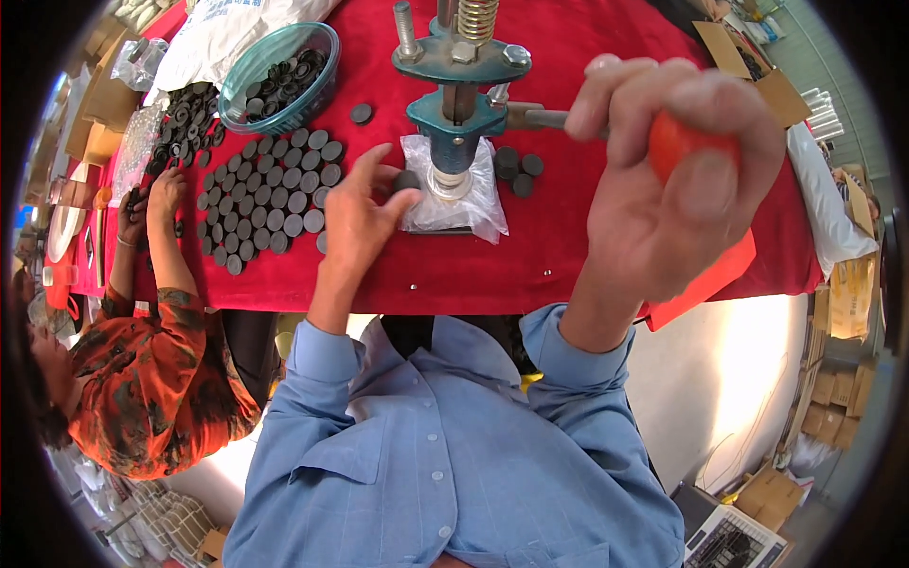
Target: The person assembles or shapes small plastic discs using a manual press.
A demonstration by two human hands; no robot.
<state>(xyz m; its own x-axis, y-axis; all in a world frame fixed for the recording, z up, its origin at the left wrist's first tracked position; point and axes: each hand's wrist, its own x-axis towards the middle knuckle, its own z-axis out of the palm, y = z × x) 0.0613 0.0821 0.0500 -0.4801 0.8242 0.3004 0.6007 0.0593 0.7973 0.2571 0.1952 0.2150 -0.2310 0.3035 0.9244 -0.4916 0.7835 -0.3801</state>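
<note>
A dark green hand press (458,112) stands on the red-covered table in front of me. Its metal ram (449,182) comes down onto clear plastic film (485,210) spread over the base. Just left of the ram, my left hand (355,220) holds a small black disc (406,181) between thumb and fingers. My right hand (668,208), raised close to the camera, is wrapped around the red knob (684,147) of the press's metal lever (546,118). Several black discs (523,185) lie right of the press, and many more (273,202) are laid out flat to the left.
A teal basket (327,80) of black parts stands at the far left, beside a loose black pile (189,118). On my left a co-worker in an orange patterned shirt (151,379) handles black pieces. A red box-like thing (705,284) sits at the table's right edge.
</note>
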